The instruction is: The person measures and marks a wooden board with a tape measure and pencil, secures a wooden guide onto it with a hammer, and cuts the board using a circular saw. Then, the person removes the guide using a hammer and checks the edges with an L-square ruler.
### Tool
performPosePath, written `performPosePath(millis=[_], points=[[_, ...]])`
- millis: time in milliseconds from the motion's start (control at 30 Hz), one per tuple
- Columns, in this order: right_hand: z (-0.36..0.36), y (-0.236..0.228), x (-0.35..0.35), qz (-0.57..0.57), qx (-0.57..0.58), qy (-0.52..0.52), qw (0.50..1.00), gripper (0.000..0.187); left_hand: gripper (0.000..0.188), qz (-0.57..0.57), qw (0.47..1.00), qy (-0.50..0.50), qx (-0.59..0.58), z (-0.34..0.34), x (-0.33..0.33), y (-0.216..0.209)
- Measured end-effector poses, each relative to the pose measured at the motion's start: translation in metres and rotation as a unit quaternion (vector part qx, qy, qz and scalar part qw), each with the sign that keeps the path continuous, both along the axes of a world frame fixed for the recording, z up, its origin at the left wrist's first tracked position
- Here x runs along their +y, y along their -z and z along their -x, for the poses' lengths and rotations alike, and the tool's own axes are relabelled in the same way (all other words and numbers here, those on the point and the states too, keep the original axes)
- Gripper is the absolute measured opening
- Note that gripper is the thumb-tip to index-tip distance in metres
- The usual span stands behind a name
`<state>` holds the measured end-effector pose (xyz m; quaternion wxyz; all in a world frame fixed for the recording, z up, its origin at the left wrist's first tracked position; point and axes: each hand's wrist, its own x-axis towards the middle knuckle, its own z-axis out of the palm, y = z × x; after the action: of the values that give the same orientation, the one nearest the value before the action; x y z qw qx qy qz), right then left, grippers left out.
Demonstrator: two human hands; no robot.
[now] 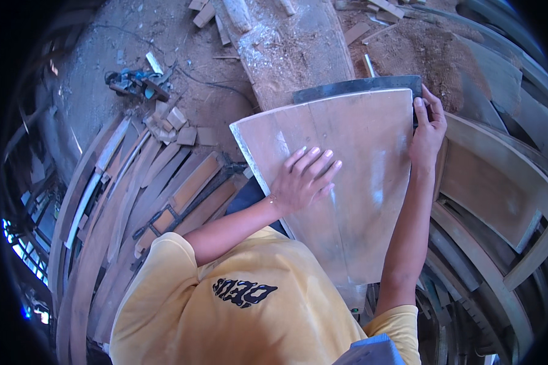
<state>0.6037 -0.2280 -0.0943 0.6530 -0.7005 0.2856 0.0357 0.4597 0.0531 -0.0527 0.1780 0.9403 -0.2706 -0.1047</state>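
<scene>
A broad wooden panel (347,158), narrower toward me and with a curved far edge, lies in front of my body. My left hand (304,179) rests flat on its upper face, with the fingers spread and nothing held. Along the panel's far edge shows a dark curved board (356,89), partly covered by the panel. At the far right corner, my right hand (429,131) closes on the end of this dark board, right beside the panel's edge. Some of its fingertips are hidden behind the corner. What supports the panel underneath is mostly out of sight.
A power tool (139,84) with a cord lies on the dusty floor at far left, near small wood offcuts (170,121). Long curved wooden pieces (112,201) are stacked at left. A wooden frame with a panel (487,182) stands at right. Beyond lies a sawdust-covered plank (292,48).
</scene>
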Motion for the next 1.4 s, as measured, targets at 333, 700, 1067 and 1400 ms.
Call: performPosePath(millis=[333, 700, 1067, 1400], points=[[0.000, 0.001, -0.001, -0.016, 0.007, -0.014, 1.000, 0.029, 0.052, -0.009, 1.000, 0.011, -0.004, 0.003, -0.002, 0.006], [0.001, -0.004, 0.000, -0.005, 0.001, 0.005, 1.000, 0.028, 0.049, -0.020, 1.000, 0.013, -0.016, 0.003, -0.001, 0.007], [-0.002, -0.005, 0.003, 0.010, -0.018, 0.005, 1.000, 0.027, 0.051, -0.022, 1.000, 0.013, -0.014, 0.006, -0.001, 0.009], [-0.001, -0.002, 0.000, 0.037, -0.020, -0.005, 0.999, 0.026, 0.051, -0.024, 0.999, 0.012, -0.022, 0.005, -0.004, 0.009]])
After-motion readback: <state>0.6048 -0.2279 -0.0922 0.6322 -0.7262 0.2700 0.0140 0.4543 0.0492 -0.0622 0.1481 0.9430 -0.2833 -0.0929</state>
